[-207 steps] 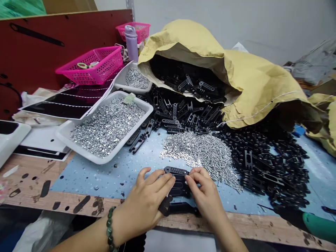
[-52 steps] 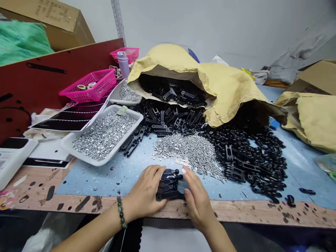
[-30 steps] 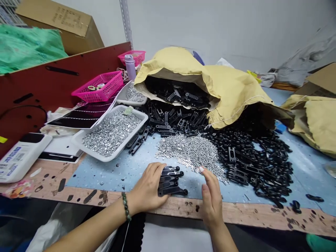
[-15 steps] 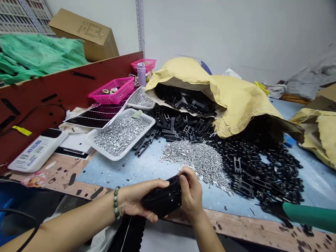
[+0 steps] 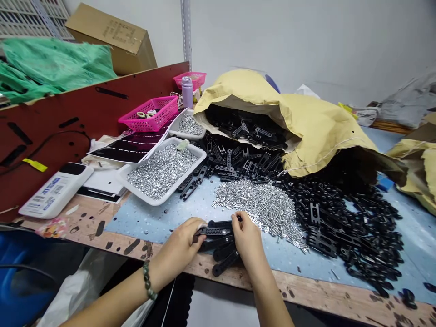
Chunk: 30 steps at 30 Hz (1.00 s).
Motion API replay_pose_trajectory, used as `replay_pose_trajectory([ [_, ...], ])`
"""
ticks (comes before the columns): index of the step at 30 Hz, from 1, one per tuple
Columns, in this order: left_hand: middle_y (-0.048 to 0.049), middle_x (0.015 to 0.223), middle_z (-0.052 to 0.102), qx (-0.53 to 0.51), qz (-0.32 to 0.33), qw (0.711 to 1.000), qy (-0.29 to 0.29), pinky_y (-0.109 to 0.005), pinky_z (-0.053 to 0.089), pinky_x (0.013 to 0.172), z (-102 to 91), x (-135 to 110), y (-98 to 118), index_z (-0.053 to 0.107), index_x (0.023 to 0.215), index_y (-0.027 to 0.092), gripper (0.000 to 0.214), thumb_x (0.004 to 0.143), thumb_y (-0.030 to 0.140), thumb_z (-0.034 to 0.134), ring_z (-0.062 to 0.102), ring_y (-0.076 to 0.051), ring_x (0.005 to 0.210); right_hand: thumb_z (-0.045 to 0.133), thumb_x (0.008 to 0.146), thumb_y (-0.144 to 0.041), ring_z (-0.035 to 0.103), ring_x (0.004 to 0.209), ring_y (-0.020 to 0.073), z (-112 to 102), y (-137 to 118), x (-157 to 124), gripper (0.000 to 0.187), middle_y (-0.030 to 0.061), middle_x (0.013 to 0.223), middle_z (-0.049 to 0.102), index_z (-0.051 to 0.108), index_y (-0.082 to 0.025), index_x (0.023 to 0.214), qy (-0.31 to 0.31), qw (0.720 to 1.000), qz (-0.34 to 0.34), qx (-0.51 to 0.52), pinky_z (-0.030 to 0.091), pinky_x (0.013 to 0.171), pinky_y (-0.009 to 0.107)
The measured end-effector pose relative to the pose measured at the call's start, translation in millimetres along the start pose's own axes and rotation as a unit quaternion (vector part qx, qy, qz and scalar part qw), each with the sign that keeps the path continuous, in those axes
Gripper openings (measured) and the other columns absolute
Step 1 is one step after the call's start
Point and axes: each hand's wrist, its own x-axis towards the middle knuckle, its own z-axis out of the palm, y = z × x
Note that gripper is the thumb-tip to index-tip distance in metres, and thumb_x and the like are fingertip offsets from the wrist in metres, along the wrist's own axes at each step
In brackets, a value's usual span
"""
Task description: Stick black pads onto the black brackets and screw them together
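Between my hands, at the table's front edge, is a string of black plastic bars joined by screws [image 5: 215,232], fanned out in zigzag folds. My left hand [image 5: 180,247], with a green bead bracelet at its wrist, pinches its left end. Closed on the right end, where the bars meet, is my right hand [image 5: 248,240]; its fingers partly hide the joints. Just beyond lies a heap of silver screws [image 5: 277,206] with small nuts [image 5: 228,193] at its left side. A large pile of loose black plastic parts [image 5: 361,227] spreads to the right.
A white tray of nuts [image 5: 200,155] stands to the left, with a smaller tray and a pink basket [image 5: 160,113] behind. Yellow sacks [image 5: 252,86] spill black parts at the back. A white scale-like device [image 5: 51,193] sits by the red partition [image 5: 136,86].
The compact black bundle in my hands is now lower on the table edge and fanned apart. My left hand shifted to its end. The green-handled tool at right has left the view.
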Motion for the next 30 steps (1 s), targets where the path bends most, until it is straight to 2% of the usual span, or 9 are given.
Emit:
replay_pose_trajectory([
  [6, -0.0092, 0.122, 0.050, 0.064, 0.028, 0.995, 0.066, -0.045, 0.043, 0.100, -10.3, -3.0, 6.8, 0.044, 0.121, 0.022, 0.040, 0.082, 0.013, 0.045, 0.047, -0.025, 0.117, 0.042, 0.092, -0.035, 0.057, 0.069, 0.0224, 3.1, 2.2, -1.6, 0.026, 0.0083, 0.074, 0.061, 0.064, -0.023, 0.083, 0.094, 0.978, -0.097, -0.157, 0.041, 0.058, 0.030],
  [9, -0.0076, 0.129, 0.046, -0.011, 0.031, 0.999, -0.001, -0.041, 0.039, 0.106, -23.3, -4.4, 24.1, 0.043, 0.123, 0.023, 0.048, 0.079, 0.007, 0.032, 0.043, -0.021, 0.124, 0.043, 0.093, -0.034, 0.054, 0.091, 0.0274, -7.6, -4.5, -7.2, 0.027, 0.0137, 0.098, 0.059, 0.063, -0.021, 0.105, 0.140, 0.966, -0.183, -0.117, 0.045, 0.075, 0.042],
  [11, -0.0058, 0.130, 0.046, -0.068, 0.030, 0.995, -0.067, -0.040, 0.038, 0.107, -28.0, -3.1, 36.0, 0.045, 0.122, 0.024, 0.048, 0.079, 0.009, 0.031, 0.042, -0.020, 0.126, 0.044, 0.093, -0.028, 0.053, 0.100, 0.0266, -19.0, -17.8, -14.3, 0.033, 0.0133, 0.113, 0.055, 0.051, -0.022, 0.124, 0.088, 0.968, -0.234, -0.016, 0.045, 0.084, 0.044],
  [13, -0.0050, 0.126, 0.051, -0.124, 0.010, 0.984, -0.124, -0.040, 0.044, 0.102, -27.9, -0.4, 44.3, 0.047, 0.122, 0.025, 0.047, 0.079, 0.012, 0.033, 0.047, -0.022, 0.121, 0.048, 0.091, -0.023, 0.053, 0.102, 0.0228, -29.7, -34.3, -22.5, 0.044, 0.0104, 0.117, 0.054, 0.040, -0.025, 0.134, -0.032, 0.954, -0.290, 0.073, 0.047, 0.085, 0.039],
  [16, -0.0052, 0.114, 0.058, -0.205, -0.039, 0.963, -0.173, -0.038, 0.054, 0.085, -20.6, 1.2, 48.3, 0.046, 0.122, 0.024, 0.045, 0.078, 0.015, 0.039, 0.057, -0.023, 0.104, 0.048, 0.091, -0.017, 0.057, 0.088, 0.0179, -39.4, -49.3, -31.3, 0.037, 0.0051, 0.099, 0.060, 0.046, -0.026, 0.127, -0.149, 0.925, -0.329, 0.122, 0.049, 0.076, 0.031],
  [18, -0.0071, 0.118, 0.056, -0.214, -0.046, 0.970, -0.107, -0.040, 0.054, 0.085, -12.6, -2.4, 46.8, 0.040, 0.128, 0.024, 0.048, 0.080, 0.017, 0.042, 0.057, -0.024, 0.105, 0.048, 0.091, -0.016, 0.057, 0.079, 0.0161, -43.9, -45.1, -33.8, 0.024, 0.0027, 0.087, 0.059, 0.054, -0.024, 0.113, -0.143, 0.931, -0.305, 0.140, 0.048, 0.070, 0.028],
  [21, -0.0118, 0.140, 0.037, -0.074, -0.006, 0.996, 0.048, -0.051, 0.038, 0.104, 3.2, -14.7, 40.0, 0.023, 0.140, 0.024, 0.070, 0.079, 0.027, 0.057, 0.039, -0.031, 0.128, 0.053, 0.090, -0.024, 0.057, 0.073, 0.0155, -53.9, -21.2, -35.3, 0.011, 0.0024, 0.081, 0.059, 0.061, -0.022, 0.097, -0.099, 0.955, -0.201, 0.193, 0.047, 0.063, 0.026],
  [25, -0.0145, 0.150, 0.022, 0.173, 0.116, 0.977, 0.040, -0.060, 0.017, 0.110, 23.5, -28.6, 25.0, 0.021, 0.144, 0.021, 0.088, 0.073, 0.029, 0.071, 0.017, -0.037, 0.138, 0.060, 0.084, -0.035, 0.052, 0.059, 0.0137, -65.7, 7.0, -36.1, 0.018, 0.0009, 0.069, 0.055, 0.065, -0.019, 0.079, -0.162, 0.955, -0.049, 0.245, 0.044, 0.052, 0.024],
  [30, -0.0101, 0.133, 0.051, 0.231, 0.190, 0.951, 0.080, -0.049, 0.020, 0.108, 25.9, -38.9, 12.5, 0.045, 0.132, 0.019, 0.051, 0.084, 0.028, 0.062, 0.042, -0.029, 0.123, 0.062, 0.078, -0.036, 0.047, 0.052, 0.0105, -56.5, 8.7, -37.3, 0.020, -0.0018, 0.062, 0.050, 0.062, -0.017, 0.073, -0.261, 0.927, 0.064, 0.262, 0.042, 0.049, 0.022],
])
